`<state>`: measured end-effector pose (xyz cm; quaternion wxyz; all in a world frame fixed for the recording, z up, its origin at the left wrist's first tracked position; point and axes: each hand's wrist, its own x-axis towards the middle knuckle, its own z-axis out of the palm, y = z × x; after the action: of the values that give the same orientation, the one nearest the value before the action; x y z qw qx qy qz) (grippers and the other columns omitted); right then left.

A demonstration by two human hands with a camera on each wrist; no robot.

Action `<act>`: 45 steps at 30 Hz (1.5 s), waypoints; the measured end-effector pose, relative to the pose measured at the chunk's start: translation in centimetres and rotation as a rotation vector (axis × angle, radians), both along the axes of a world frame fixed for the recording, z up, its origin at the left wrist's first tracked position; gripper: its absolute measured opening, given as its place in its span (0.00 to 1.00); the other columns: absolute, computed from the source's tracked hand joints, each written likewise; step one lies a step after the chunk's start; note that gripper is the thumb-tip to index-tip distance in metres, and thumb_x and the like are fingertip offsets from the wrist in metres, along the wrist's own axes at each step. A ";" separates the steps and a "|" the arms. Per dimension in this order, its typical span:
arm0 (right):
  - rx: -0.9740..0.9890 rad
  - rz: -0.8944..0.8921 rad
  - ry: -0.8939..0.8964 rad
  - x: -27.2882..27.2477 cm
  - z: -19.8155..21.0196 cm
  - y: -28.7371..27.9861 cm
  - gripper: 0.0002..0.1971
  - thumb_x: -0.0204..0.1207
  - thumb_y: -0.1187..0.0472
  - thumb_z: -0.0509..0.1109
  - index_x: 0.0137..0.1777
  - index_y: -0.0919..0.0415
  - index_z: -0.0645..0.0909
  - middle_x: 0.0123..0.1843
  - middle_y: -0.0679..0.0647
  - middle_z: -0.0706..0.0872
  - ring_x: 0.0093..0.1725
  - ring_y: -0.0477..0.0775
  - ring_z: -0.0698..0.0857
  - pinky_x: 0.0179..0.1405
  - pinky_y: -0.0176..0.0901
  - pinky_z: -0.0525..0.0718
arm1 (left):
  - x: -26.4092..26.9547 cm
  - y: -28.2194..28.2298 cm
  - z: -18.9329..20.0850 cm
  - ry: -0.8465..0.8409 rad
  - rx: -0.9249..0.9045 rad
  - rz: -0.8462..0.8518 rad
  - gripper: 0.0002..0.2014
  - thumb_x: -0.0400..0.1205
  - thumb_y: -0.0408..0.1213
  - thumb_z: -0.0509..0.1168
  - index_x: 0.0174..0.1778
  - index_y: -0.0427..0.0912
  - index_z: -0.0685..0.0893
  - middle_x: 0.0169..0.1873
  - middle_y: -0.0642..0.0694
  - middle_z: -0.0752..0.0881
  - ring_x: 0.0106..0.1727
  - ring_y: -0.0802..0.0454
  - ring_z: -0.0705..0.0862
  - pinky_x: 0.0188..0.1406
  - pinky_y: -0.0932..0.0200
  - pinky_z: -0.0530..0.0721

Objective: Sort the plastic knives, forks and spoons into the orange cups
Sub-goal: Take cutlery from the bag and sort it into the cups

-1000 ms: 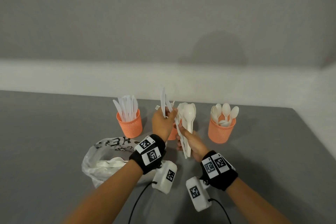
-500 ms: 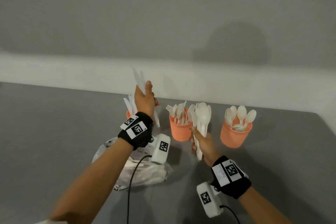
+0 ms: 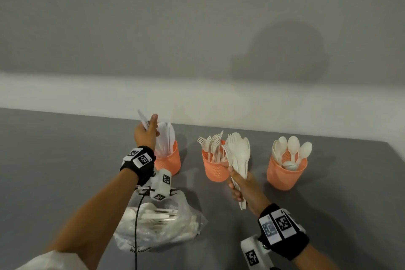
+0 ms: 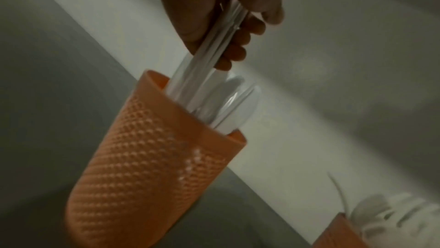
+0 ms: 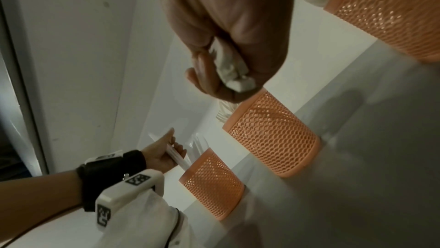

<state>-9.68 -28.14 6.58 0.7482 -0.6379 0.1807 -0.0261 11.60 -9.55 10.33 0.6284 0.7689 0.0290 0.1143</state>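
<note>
My left hand (image 3: 146, 136) was curled around a couple of plastic knives (image 4: 209, 52), their lower ends already inside the rim of the knife cup (image 3: 168, 161), which stood near the counter's (image 3: 54, 160) back edge at the left end of the row. The knives sat tilted, not upright, so to do this well I judged I should swing them closer to vertical, let them slide down alongside the knives already standing there, and loosen my fingers only once the ends were deep enough not to tip back out. The mesh cup looked light, so I thought a sideways push on its rim could topple it.

My right hand (image 3: 243, 186) was clamped on a mixed bundle of spoons and forks (image 3: 237, 155), held up just in front of the fork cup (image 3: 213, 167) in the middle. The spoon cup (image 3: 285, 173) stood at the right end, nearer the counter's right edge. I meant to keep that bundle steady and clear of both cups while the left hand finished. A plastic bag (image 3: 162, 223) holding more cutlery lay toward the front edge, below my left wrist.
</note>
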 end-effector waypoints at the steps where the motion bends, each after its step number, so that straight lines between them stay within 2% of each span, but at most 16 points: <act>1: 0.010 0.007 -0.004 0.0 0.0 -0.1 0.09 0.83 0.55 0.59 0.55 0.47 0.82 0.24 0.48 0.73 0.17 0.41 0.65 0.15 0.31 0.65 | 0.1 0.1 -0.7 0.006 0.026 -0.011 0.18 0.81 0.48 0.63 0.37 0.34 0.78 0.26 0.46 0.80 0.29 0.55 0.79 0.33 0.62 0.75; 6: 0.064 0.009 0.015 0.0 -0.1 -0.3 0.18 0.82 0.47 0.57 0.60 0.55 0.81 0.23 0.49 0.72 0.16 0.41 0.64 0.14 0.31 0.62 | 0.2 0.0 -1.6 -0.068 0.168 -0.004 0.07 0.81 0.39 0.64 0.45 0.39 0.76 0.39 0.43 0.82 0.42 0.45 0.80 0.46 0.52 0.79; 10: 0.149 -0.004 0.034 -0.1 0.1 -0.1 0.16 0.82 0.43 0.55 0.51 0.50 0.81 0.22 0.49 0.72 0.16 0.42 0.62 0.14 0.31 0.60 | 0.6 -0.6 -1.3 -0.105 0.478 -0.113 0.17 0.85 0.37 0.54 0.46 0.26 0.83 0.44 0.32 0.85 0.46 0.37 0.81 0.45 0.52 0.75; 12: 0.147 -0.001 0.026 -0.2 0.2 0.1 0.14 0.83 0.46 0.55 0.53 0.49 0.81 0.21 0.49 0.73 0.15 0.41 0.63 0.14 0.31 0.60 | 0.4 -1.0 -1.4 -0.113 0.603 -0.155 0.22 0.84 0.38 0.49 0.49 0.26 0.85 0.49 0.28 0.85 0.53 0.33 0.81 0.54 0.48 0.73; 15: 0.114 0.005 0.011 -0.7 0.6 0.0 0.14 0.84 0.51 0.56 0.59 0.54 0.79 0.24 0.51 0.76 0.15 0.41 0.65 0.15 0.31 0.63 | -1.0 -1.8 -0.4 -0.108 0.706 -0.041 0.18 0.85 0.41 0.53 0.56 0.33 0.84 0.60 0.33 0.81 0.65 0.35 0.74 0.66 0.47 0.68; 17: 0.110 -0.002 0.004 -0.9 0.8 -0.2 0.14 0.84 0.53 0.56 0.61 0.56 0.78 0.27 0.53 0.78 0.15 0.41 0.67 0.15 0.30 0.65 | -2.5 -2.8 1.3 -0.230 0.631 -0.029 0.16 0.84 0.42 0.56 0.57 0.37 0.84 0.61 0.35 0.80 0.65 0.37 0.74 0.65 0.50 0.69; 19: 0.127 -0.020 -0.007 -0.9 1.1 -0.2 0.14 0.84 0.55 0.57 0.63 0.60 0.77 0.28 0.53 0.80 0.15 0.40 0.67 0.14 0.29 0.66 | -4.3 -4.1 3.2 -0.285 0.480 -0.161 0.14 0.83 0.39 0.57 0.54 0.35 0.84 0.55 0.37 0.84 0.56 0.44 0.79 0.52 0.61 0.72; 22: 0.175 -0.050 -0.052 -0.7 1.4 0.0 0.16 0.84 0.57 0.57 0.65 0.68 0.74 0.28 0.54 0.83 0.14 0.42 0.69 0.13 0.31 0.67 | -8.5 -5.9 5.0 -0.094 0.304 -0.501 0.09 0.82 0.34 0.60 0.49 0.34 0.84 0.44 0.42 0.85 0.47 0.51 0.81 0.43 0.68 0.75; 25: 0.228 -0.066 -0.077 -0.9 1.9 0.5 0.15 0.83 0.57 0.59 0.61 0.68 0.75 0.31 0.57 0.81 0.15 0.44 0.70 0.13 0.32 0.67 | -12.4 -7.5 4.4 0.114 0.345 -0.821 0.14 0.81 0.43 0.62 0.39 0.35 0.83 0.35 0.45 0.84 0.39 0.53 0.81 0.43 0.61 0.77; 28: 0.232 -0.055 -0.080 -1.4 2.3 0.9 0.10 0.83 0.57 0.60 0.49 0.64 0.77 0.24 0.53 0.82 0.16 0.45 0.72 0.14 0.33 0.69 | -15.0 -8.8 2.8 0.229 0.356 -0.948 0.18 0.85 0.43 0.56 0.32 0.37 0.76 0.24 0.45 0.77 0.22 0.58 0.75 0.28 0.66 0.72; 30: 0.213 -0.039 -0.087 -1.7 2.4 1.0 0.10 0.83 0.56 0.59 0.48 0.61 0.78 0.22 0.50 0.83 0.16 0.46 0.75 0.15 0.34 0.72 | -15.6 -9.3 2.0 0.270 0.269 -0.912 0.19 0.86 0.40 0.54 0.29 0.39 0.74 0.23 0.44 0.75 0.17 0.60 0.74 0.23 0.68 0.74; 33: 0.217 -0.039 -0.099 -2.0 2.5 0.7 0.08 0.82 0.57 0.60 0.51 0.59 0.80 0.29 0.52 0.89 0.25 0.50 0.86 0.23 0.40 0.84 | -15.7 -9.8 1.4 0.257 0.194 -0.835 0.17 0.86 0.39 0.54 0.32 0.41 0.77 0.32 0.39 0.81 0.34 0.48 0.82 0.43 0.52 0.84; 36: 0.254 -0.050 -0.149 -2.1 2.5 0.1 0.09 0.82 0.61 0.60 0.56 0.59 0.81 0.44 0.58 0.90 0.40 0.53 0.91 0.38 0.46 0.90 | -15.9 -10.0 2.3 0.171 0.052 -0.716 0.16 0.86 0.36 0.51 0.36 0.40 0.79 0.31 0.44 0.82 0.30 0.57 0.83 0.35 0.64 0.81; 38: 0.228 -0.090 -0.158 -2.1 2.2 -0.2 0.12 0.82 0.61 0.60 0.60 0.62 0.81 0.48 0.59 0.89 0.44 0.53 0.91 0.40 0.45 0.90 | -15.7 -10.2 3.2 0.152 -0.114 -0.635 0.14 0.87 0.33 0.49 0.45 0.40 0.80 0.33 0.47 0.83 0.34 0.58 0.83 0.36 0.68 0.81; 42: 0.122 -0.193 -0.117 -2.6 1.3 -0.5 0.09 0.83 0.60 0.59 0.53 0.56 0.82 0.32 0.52 0.89 0.27 0.47 0.86 0.28 0.37 0.85 | -14.8 -10.4 3.2 0.103 -0.206 -0.524 0.14 0.87 0.31 0.47 0.57 0.34 0.78 0.26 0.45 0.75 0.28 0.49 0.76 0.28 0.64 0.78; 45: 0.054 -0.211 -0.136 -2.8 1.2 -0.5 0.09 0.83 0.61 0.60 0.52 0.51 0.82 0.26 0.52 0.85 0.18 0.45 0.75 0.18 0.34 0.75 | -15.1 -10.8 2.2 0.098 -0.120 -0.537 0.12 0.86 0.37 0.53 0.50 0.38 0.81 0.29 0.43 0.79 0.36 0.44 0.76 0.39 0.54 0.76</act>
<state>-12.51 -28.66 7.75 0.7687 -0.5917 0.1963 -0.1431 -3.51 -20.30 12.54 0.6784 0.7151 -0.1389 -0.0956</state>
